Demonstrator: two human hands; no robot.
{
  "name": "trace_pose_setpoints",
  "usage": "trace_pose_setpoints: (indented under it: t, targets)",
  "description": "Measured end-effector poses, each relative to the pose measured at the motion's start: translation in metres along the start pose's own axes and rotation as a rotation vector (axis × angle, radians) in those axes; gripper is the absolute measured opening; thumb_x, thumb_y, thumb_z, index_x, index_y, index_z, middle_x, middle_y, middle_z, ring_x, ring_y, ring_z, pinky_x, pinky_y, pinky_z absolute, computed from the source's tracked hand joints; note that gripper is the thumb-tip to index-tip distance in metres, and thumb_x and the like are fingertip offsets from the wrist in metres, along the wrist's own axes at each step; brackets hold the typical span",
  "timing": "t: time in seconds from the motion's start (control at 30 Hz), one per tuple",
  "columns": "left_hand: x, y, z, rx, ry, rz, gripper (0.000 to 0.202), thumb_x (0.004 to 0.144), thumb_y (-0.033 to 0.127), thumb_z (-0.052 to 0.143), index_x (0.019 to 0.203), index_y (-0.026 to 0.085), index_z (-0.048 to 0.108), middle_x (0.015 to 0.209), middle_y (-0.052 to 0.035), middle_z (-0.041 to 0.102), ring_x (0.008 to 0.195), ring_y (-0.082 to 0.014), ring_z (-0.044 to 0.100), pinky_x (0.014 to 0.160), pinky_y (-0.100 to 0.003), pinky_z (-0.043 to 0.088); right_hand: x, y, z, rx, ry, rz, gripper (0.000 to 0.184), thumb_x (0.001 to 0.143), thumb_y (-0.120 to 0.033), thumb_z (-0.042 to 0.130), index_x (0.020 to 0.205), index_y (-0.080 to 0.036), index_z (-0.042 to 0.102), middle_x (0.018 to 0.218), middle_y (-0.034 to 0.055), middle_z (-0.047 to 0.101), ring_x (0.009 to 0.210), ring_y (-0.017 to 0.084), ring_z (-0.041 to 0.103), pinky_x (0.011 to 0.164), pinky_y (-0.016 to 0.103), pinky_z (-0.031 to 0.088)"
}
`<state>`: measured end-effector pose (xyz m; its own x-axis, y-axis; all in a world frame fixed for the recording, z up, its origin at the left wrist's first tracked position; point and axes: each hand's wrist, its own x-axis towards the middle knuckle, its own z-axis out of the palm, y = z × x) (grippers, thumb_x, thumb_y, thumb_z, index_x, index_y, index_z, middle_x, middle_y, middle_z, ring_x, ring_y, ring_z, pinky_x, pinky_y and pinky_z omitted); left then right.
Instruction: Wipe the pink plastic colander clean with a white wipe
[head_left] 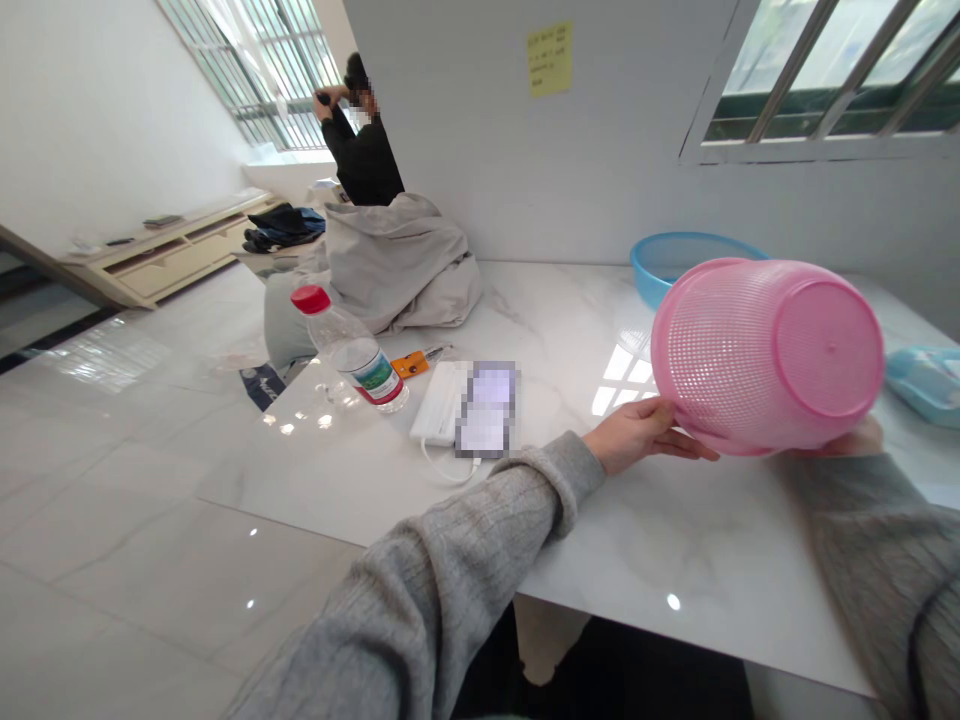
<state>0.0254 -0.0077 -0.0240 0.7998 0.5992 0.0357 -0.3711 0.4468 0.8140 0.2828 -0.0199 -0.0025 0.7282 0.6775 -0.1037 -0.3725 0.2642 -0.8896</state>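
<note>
The left hand (634,435) held the lower rim of a pink perforated plastic basket (765,355), its fingers (694,445) spread wide against the mesh. The right hand (844,440) touched the basket's lower right side, but how far its fingers were open could not be told. The basket lay tipped on its side over the white marble table (675,530), just before a blue basin (675,262).

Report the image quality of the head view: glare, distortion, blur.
In the head view, light from the window throws glare onto the table and floor; wide-angle distortion bends straight edges and swells the near sleeve; the basket stays sharp; a pixelated patch hides an object on the table.
</note>
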Motion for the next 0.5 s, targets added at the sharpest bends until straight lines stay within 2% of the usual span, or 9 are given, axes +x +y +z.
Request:
trace_pose_setpoints:
  t: [0.07,0.13,0.2,0.27,0.37,0.43,0.5]
  targets:
    - [0.0,0.0,-0.003,0.041,0.068,0.024,0.056,0.097,0.069,0.071,0.113,0.015,0.07,0.103,-0.0114,0.079,0.085,-0.0208,0.077,0.099,-0.047,0.058,-0.004,-0.002,0.002,-0.039,-0.039,0.032,0.039,0.065,-0.02,0.054,0.095,-0.023,0.079,0.131,0.0096,0.077,0.135,0.025,0.069,0.124,0.046,0.043]
    - [0.002,0.003,-0.007,0.073,0.144,0.076,0.06,0.096,0.074,0.068,0.102,0.015,0.069,0.086,-0.0076,0.076,0.071,-0.0169,0.071,0.091,-0.043,0.059,-0.008,-0.003,0.004,-0.053,-0.069,0.039,0.043,0.057,-0.02,0.056,0.093,-0.022,0.079,0.134,0.0121,0.076,0.139,0.027,0.066,0.125,0.048,0.041]
    - [0.003,0.005,-0.011,0.092,0.206,0.154,0.068,0.094,0.084,0.061,0.091,0.016,0.066,0.066,-0.0018,0.067,0.057,-0.0135,0.06,0.08,-0.039,0.058,-0.012,-0.004,0.007,-0.026,-0.037,0.039,0.044,0.053,-0.021,0.055,0.091,-0.02,0.078,0.135,0.0146,0.075,0.141,0.029,0.064,0.125,0.051,0.042]
    - [0.005,0.007,-0.013,0.11,0.249,0.225,0.074,0.091,0.092,0.054,0.083,0.018,0.062,0.054,0.0024,0.056,0.049,-0.0113,0.049,0.071,-0.035,0.054,-0.013,-0.005,0.01,-0.006,0.007,0.051,0.045,0.049,-0.021,0.056,0.088,-0.018,0.077,0.133,0.0173,0.074,0.14,0.032,0.064,0.125,0.054,0.044]
    - [0.004,0.009,-0.013,0.123,0.307,0.24,0.078,0.087,0.096,0.052,0.078,0.019,0.06,0.053,0.0029,0.055,0.046,-0.0094,0.042,0.065,-0.033,0.05,-0.013,-0.006,0.011,0.011,0.035,0.054,0.049,0.04,-0.018,0.057,0.085,-0.014,0.076,0.125,0.0209,0.075,0.137,0.036,0.066,0.126,0.057,0.045]
    - [0.003,0.01,-0.011,0.115,0.333,0.194,0.079,0.088,0.096,0.051,0.08,0.018,0.061,0.056,0.0007,0.059,0.047,-0.0097,0.042,0.064,-0.033,0.05,-0.011,-0.006,0.01,0.028,0.038,0.044,0.05,0.036,-0.017,0.057,0.082,-0.013,0.075,0.119,0.0214,0.076,0.136,0.037,0.066,0.127,0.057,0.045]
    - [0.001,0.011,-0.008,0.108,0.315,0.139,0.082,0.091,0.096,0.047,0.084,0.016,0.066,0.061,-0.003,0.064,0.051,-0.0113,0.047,0.066,-0.034,0.051,-0.009,-0.003,0.008,0.044,0.025,0.021,0.045,0.039,-0.014,0.058,0.081,-0.013,0.075,0.119,0.0207,0.076,0.136,0.036,0.066,0.127,0.055,0.046]
